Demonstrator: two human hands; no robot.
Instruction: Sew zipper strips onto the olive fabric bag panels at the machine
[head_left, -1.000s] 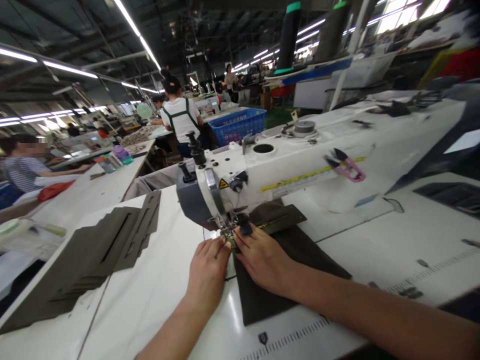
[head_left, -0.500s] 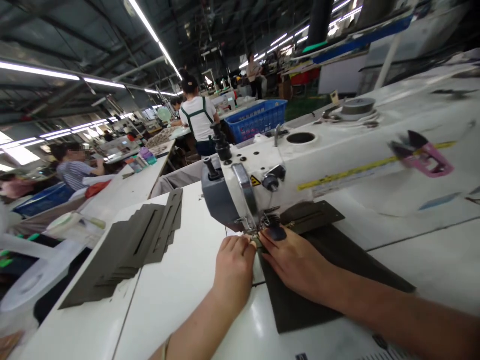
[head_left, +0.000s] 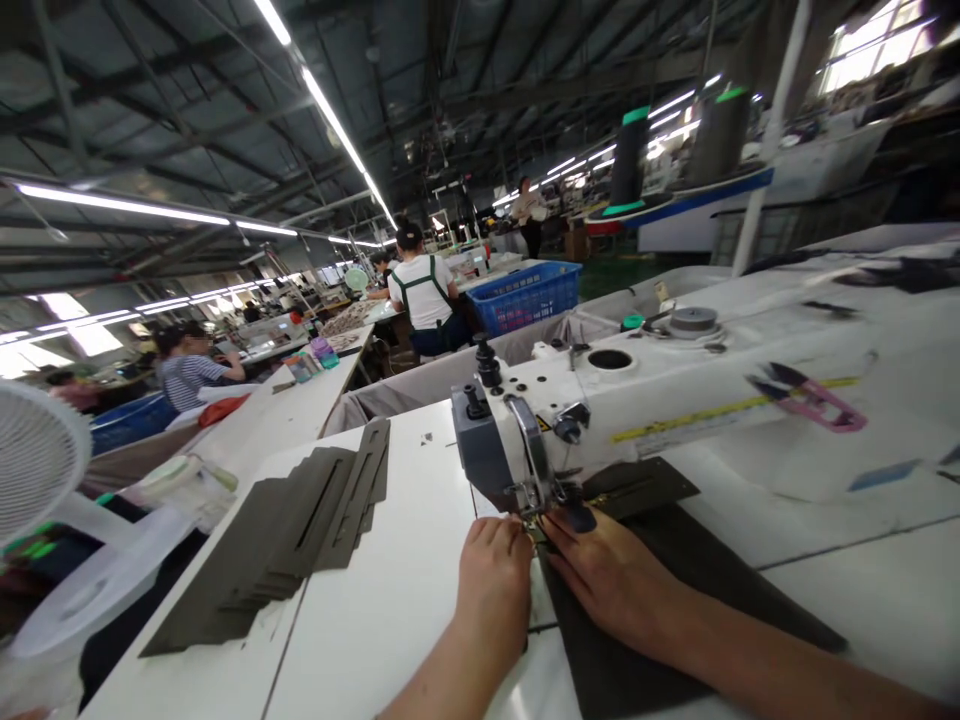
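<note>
A white sewing machine (head_left: pixel 517 440) stands over a dark grey-green fabric piece (head_left: pixel 622 650) on the white table. Beside the needle area, my left hand (head_left: pixel 495 570) has its fingers curled together at the fabric's edge; what they pinch is too small to make out. My right hand (head_left: pixel 607 565) lies on the fabric, just right of the presser foot, its fingertips partly hidden by the machine. A smaller dark strip (head_left: pixel 645 487) with a zipper lies behind it, under the machine arm. To the left is a fanned stack of dark fabric pieces (head_left: pixel 285 530).
Pink-handled snips (head_left: pixel 817 400) rest on the machine arm. A white fan (head_left: pixel 37 470) stands at far left. Beyond the table are a blue basket (head_left: pixel 525 295), a person in a white shirt (head_left: pixel 424 290) and another in stripes (head_left: pixel 191 375). Thread cones (head_left: pixel 630 160) stand at upper right.
The view has tilted up and turned slightly, so the machine and table appear lower. Both hands keep their places by the needle. More of the white fan shows at left.
</note>
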